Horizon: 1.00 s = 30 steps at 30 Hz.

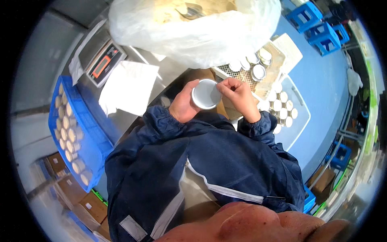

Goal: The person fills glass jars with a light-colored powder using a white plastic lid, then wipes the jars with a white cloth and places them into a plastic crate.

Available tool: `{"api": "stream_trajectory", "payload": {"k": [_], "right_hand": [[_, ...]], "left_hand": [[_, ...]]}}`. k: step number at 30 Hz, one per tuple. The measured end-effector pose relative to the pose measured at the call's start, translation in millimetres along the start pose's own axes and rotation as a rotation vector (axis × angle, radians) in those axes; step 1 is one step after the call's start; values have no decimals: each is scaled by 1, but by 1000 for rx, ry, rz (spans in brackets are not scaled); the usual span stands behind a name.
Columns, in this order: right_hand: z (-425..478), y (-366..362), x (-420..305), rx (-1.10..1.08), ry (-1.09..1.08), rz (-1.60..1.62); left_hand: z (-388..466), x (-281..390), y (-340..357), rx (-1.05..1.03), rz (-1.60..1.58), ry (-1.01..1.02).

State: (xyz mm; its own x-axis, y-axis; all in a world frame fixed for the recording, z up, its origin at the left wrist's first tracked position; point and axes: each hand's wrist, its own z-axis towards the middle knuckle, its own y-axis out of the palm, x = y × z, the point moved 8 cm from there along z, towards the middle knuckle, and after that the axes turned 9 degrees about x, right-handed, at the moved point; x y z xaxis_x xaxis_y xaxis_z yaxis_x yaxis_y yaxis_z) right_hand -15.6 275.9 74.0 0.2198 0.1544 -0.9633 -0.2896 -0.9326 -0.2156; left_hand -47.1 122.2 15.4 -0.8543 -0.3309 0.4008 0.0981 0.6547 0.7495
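Observation:
My left hand [185, 104] holds a round lid [206, 94], grey inside a raised pale rim, tilted so its flat face shows. Whether anything sits beneath it is hidden. On its right edge rest the pinched thumb and forefinger of my right hand [237, 95]. Beyond both hands bulges a large clear plastic bag [193, 42] of pale yellowish powder, with a dark scoop [193, 11] lying on top. To the right of the bag, a mesh-bottomed white tray [252, 81] carries several loose round lids [258, 72].
A digital scale [101, 66] stands at the left beside a white sheet [128, 84]. Lidded jars [71, 135] fill part of a blue crate [96, 151]. More jars [282, 113] sit in a clear bin [302, 121] at right. Blue stools [324, 39] stand on the blue floor [329, 90].

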Motion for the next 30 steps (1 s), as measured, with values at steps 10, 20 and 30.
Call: {"api": "stream_trajectory", "payload": {"k": [10, 20, 30], "right_hand": [[-38, 99, -49, -213, -75, 113], [-15, 120, 28, -558, 277, 525], [-44, 142, 59, -800, 595, 862]], "left_hand": [[-120, 61, -29, 170, 378, 822], [-283, 123, -97, 616, 632, 1225], [-444, 196, -393, 1699, 124, 864]]}}
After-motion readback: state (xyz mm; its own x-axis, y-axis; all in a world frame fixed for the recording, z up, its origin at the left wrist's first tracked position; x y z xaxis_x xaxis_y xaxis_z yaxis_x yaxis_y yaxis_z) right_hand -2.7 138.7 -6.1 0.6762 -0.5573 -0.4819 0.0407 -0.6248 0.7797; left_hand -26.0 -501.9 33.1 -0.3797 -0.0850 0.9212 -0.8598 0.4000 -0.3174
